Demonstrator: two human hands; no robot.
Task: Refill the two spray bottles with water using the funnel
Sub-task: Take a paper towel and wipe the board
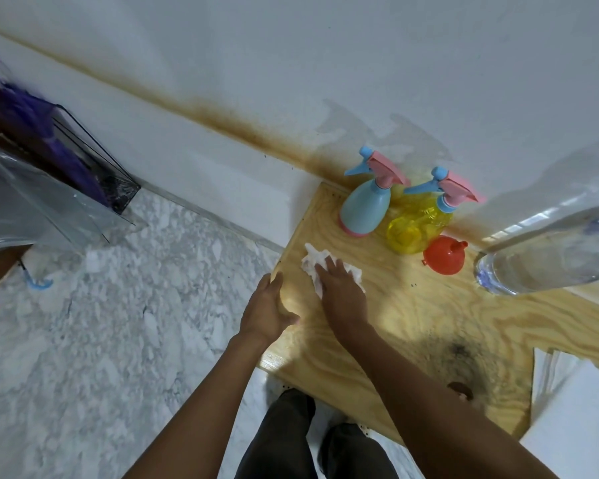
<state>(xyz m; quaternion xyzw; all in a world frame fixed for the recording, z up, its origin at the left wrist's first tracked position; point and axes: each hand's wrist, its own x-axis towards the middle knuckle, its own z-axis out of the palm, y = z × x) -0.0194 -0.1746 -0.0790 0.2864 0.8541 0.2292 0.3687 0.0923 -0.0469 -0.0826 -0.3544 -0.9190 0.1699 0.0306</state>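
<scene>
Dark trouser legs point(284, 437) lowest in view, standing at the near edge of a pale wooden worktop point(412, 323). Right hand point(343, 288) pressed flat, fingers spread, on a crumpled white paper towel point(313, 262). Left hand point(268, 311) open, resting on the worktop's left edge, holding nothing. Blue plastic spray bottle point(363, 209) and yellow translucent spray bottle point(417, 224) upright, touching, against the wall. Red plastic funnel point(443, 259) lying just beside the yellow one. Large clear water bottle point(547, 254) at right.
</scene>
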